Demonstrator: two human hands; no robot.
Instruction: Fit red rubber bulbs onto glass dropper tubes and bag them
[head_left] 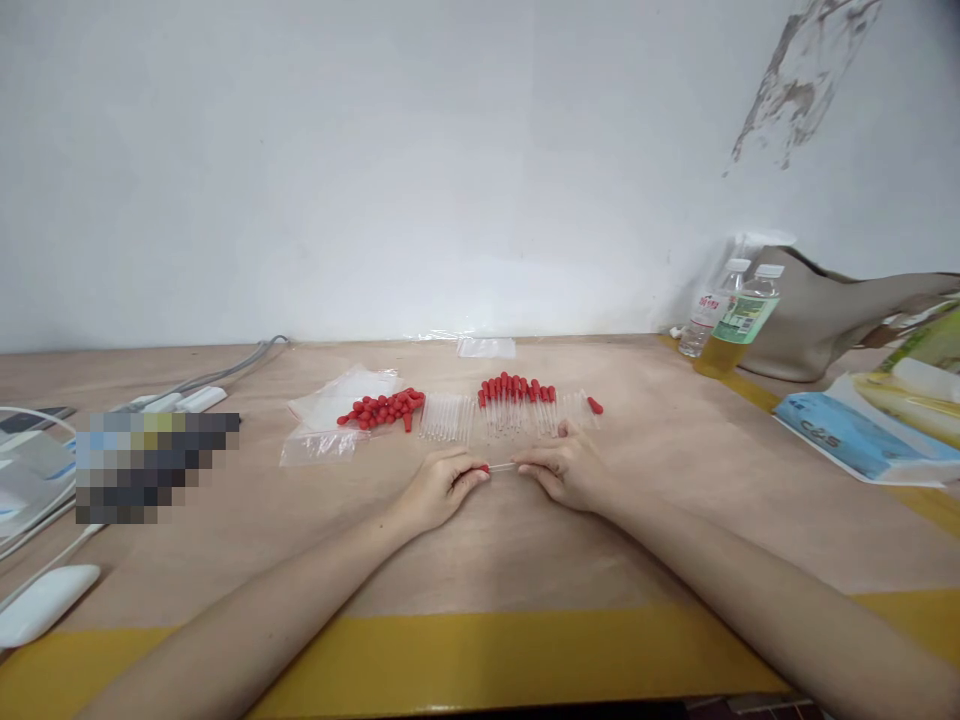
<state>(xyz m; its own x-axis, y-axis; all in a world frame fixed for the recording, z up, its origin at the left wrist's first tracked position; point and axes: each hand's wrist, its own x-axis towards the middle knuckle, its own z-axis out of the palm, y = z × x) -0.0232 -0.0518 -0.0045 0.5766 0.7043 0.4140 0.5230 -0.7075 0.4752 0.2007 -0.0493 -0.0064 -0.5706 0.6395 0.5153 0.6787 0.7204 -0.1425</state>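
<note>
My left hand (pixel 441 485) pinches a small red rubber bulb (pixel 484 468) at one end of a thin clear glass tube (pixel 501 467). My right hand (pixel 564 468) pinches the tube's other end, so both hands hold one dropper low over the wooden table (pixel 675 480). Just beyond the hands lie a heap of loose red bulbs (pixel 382 408), a row of bare clear tubes (pixel 447 416) and a row of tubes capped with red bulbs (pixel 517 400). One single red bulb (pixel 595 405) lies at the right end of that row.
Clear plastic bags (pixel 330 420) lie left of the bulbs. Two bottles (pixel 731 315) and a beige bag (pixel 832 315) stand at the back right, with blue and yellow packets (pixel 855 435) nearer. White devices and cables (pixel 45 600) lie at the left. A yellow strip (pixel 480 655) edges the table front.
</note>
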